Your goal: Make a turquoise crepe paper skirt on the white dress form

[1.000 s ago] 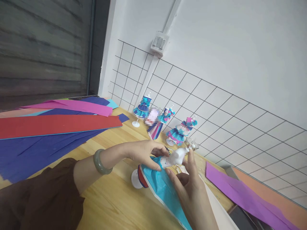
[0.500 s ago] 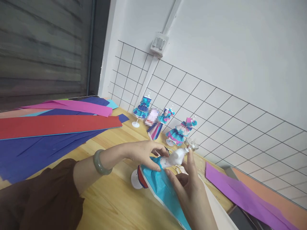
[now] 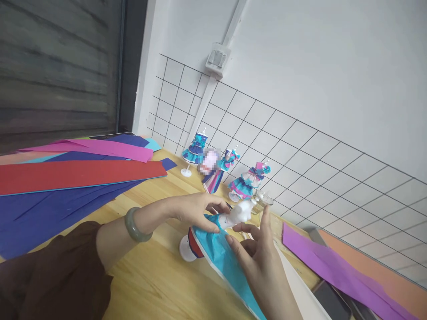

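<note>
A small white dress form leans to the right, wearing a turquoise paper skirt with a white edge. Red and dark blue show beneath the skirt, near the round white base. My left hand is closed around the form at the waist, thumb on the gathered top of the skirt and fingers behind. Close by on the right, my right hand has its fingers apart, index finger pointing up. Its thumb tip is at the skirt's upper part; whether it touches the paper I cannot tell.
Three dressed miniature forms stand at the back: one blue, one with a striped train, one ruffled. A glass jar stands behind the held form. Red sheets lie left, purple paper right, by a black wire grid.
My right hand's fingers have come away from the form's upper body and spread, the index finger lifting. The form has tipped slightly left; my left hand keeps its hold. The view has shifted slightly.
</note>
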Demonstrator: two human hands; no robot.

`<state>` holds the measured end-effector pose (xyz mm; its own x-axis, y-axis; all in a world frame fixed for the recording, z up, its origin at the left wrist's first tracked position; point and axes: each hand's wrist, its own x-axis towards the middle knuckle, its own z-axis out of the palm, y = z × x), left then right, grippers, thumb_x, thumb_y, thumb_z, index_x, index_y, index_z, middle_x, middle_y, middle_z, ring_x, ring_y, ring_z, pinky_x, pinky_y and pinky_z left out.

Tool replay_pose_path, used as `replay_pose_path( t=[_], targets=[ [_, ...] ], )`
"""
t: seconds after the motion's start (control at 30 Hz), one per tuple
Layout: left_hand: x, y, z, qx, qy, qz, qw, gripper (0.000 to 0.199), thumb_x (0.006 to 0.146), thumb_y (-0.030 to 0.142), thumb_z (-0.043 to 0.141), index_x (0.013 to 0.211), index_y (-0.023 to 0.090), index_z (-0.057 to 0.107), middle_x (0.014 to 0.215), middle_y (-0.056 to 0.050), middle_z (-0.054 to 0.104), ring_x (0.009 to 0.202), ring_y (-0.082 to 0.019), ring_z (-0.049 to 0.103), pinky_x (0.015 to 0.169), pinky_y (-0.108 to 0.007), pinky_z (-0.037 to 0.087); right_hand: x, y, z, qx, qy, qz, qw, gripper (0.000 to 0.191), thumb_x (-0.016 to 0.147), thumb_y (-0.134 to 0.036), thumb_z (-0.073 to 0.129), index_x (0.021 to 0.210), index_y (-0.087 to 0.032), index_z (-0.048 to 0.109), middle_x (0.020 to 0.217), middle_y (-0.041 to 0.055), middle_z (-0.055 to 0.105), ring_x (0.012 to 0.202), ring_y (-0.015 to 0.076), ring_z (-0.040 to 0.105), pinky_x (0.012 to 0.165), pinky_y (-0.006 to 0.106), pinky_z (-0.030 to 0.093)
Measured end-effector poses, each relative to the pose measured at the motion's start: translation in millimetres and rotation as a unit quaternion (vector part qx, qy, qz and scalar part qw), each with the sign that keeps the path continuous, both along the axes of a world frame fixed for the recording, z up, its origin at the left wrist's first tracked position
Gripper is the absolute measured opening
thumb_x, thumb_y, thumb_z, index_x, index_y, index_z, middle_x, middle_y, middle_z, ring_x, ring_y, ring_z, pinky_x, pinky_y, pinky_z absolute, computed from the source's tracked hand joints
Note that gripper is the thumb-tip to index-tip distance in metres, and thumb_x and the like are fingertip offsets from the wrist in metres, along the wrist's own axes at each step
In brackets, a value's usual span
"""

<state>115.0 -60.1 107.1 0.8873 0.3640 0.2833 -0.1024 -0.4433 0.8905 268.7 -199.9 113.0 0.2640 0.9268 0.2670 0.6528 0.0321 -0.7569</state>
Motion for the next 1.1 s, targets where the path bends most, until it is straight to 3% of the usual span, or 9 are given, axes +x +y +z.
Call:
replay_pose_path(
  t=[0.1,0.2,0.27,0.43,0.77,0.97,1.1],
  targets=[
    [0,1,1.1,0.000,-0.001,-0.006,1.000,0.040,0.069,0.017,0.067,0.108,0.019,0.055,0.114,-0.005,0.060,0.111,-0.021,0.054,0.099,-0.038,0.040,3,2,0.4,-0.029,-0.036,-0.002,0.999,0.070,0.083,-0.046,0.053,0.141,-0.022,0.023,0.083,0.0004,0.059,0.053,0.0130,0.050,0.048,0.025,0.040],
    [0,1,1.8,0.002,0.000,-0.012,1.000,0.039,0.070,0.017,0.066,0.108,0.019,0.054,0.114,-0.006,0.058,0.112,-0.022,0.054,0.099,-0.038,0.040,6,4,-0.6,-0.056,-0.093,0.004,0.994,0.044,0.082,-0.048,0.053,0.114,-0.018,0.057,0.070,0.0001,0.058,0.058,0.0151,0.053,0.050,0.025,0.038],
    [0,2,1.4,0.003,0.003,-0.011,1.000,0.041,0.069,0.017,0.066,0.108,0.018,0.053,0.115,-0.007,0.058,0.112,-0.022,0.053,0.099,-0.039,0.040,6,5,-1.4,-0.057,-0.103,0.017,0.993,0.035,0.082,-0.048,0.053,0.094,-0.018,0.066,0.069,0.0015,0.060,0.064,0.0168,0.055,0.053,0.025,0.040],
    [0,4,0.1,0.006,0.017,-0.005,1.000,0.043,0.069,0.018,0.067,0.110,0.018,0.052,0.119,-0.008,0.057,0.114,-0.023,0.052,0.099,-0.039,0.040,2,4,-2.0,-0.038,-0.113,0.043,0.992,0.028,0.084,-0.042,0.053,0.071,-0.019,0.064,0.066,0.0010,0.062,0.061,0.0155,0.054,0.053,0.024,0.038],
    [1,2,0.5,0.015,0.014,-0.004,1.000,0.046,0.071,0.010,0.060,0.115,0.017,0.051,0.120,-0.009,0.057,0.112,-0.021,0.054,0.098,-0.037,0.041,-3,3,3.8,-0.002,-0.144,0.136,0.980,0.019,0.090,-0.027,0.047,0.093,-0.025,0.066,0.079,0.0010,0.065,0.073,0.0165,0.058,0.065,0.024,0.041],
    [0,1,4.3,0.025,0.019,-0.017,0.999,0.050,0.070,0.006,0.058,0.118,0.019,0.051,0.120,-0.007,0.057,0.110,-0.020,0.054,0.095,-0.035,0.043,1,9,-1.3,0.009,-0.121,0.090,0.988,0.019,0.089,-0.030,0.047,0.086,-0.021,0.064,0.074,0.0013,0.065,0.067,0.0159,0.057,0.056,0.023,0.039],
    [0,4,4.0,0.024,0.026,-0.013,0.999,0.046,0.074,0.015,0.062,0.118,0.018,0.051,0.121,-0.008,0.057,0.112,-0.021,0.053,0.098,-0.037,0.041,4,11,-5.2,-0.003,-0.120,0.068,0.990,0.016,0.086,-0.031,0.051,0.079,-0.021,0.062,0.070,0.0007,0.063,0.063,0.0155,0.055,0.054,0.023,0.037]
  ],
)
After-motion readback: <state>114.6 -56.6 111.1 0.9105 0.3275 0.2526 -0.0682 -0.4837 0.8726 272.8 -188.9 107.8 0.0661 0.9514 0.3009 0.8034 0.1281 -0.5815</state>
